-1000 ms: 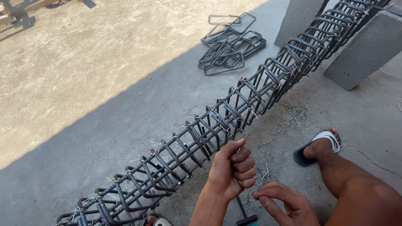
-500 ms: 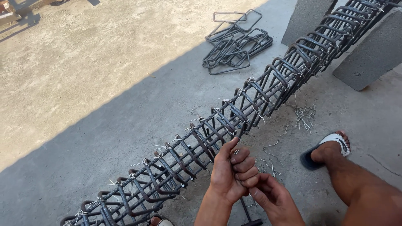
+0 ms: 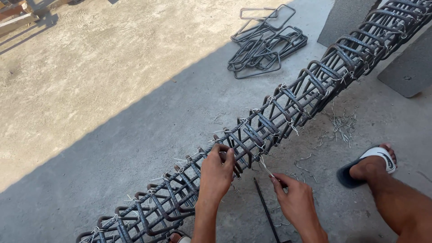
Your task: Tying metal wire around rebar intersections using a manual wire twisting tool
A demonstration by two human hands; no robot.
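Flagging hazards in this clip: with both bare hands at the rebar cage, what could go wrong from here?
1. The right hand pinches a thin tie wire with bare fingers; its end could prick skin.
2. The left hand grips the rebar cage among protruding wire tails, which may scratch it.
3. Wire offcuts litter the concrete near the sandalled foot, so a puncture looks possible.

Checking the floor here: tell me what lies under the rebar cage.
Under the rebar cage: bare concrete floor, scattered wire offcuts, and a thin dark rod by the right hand. The floor directly beneath stays hidden.
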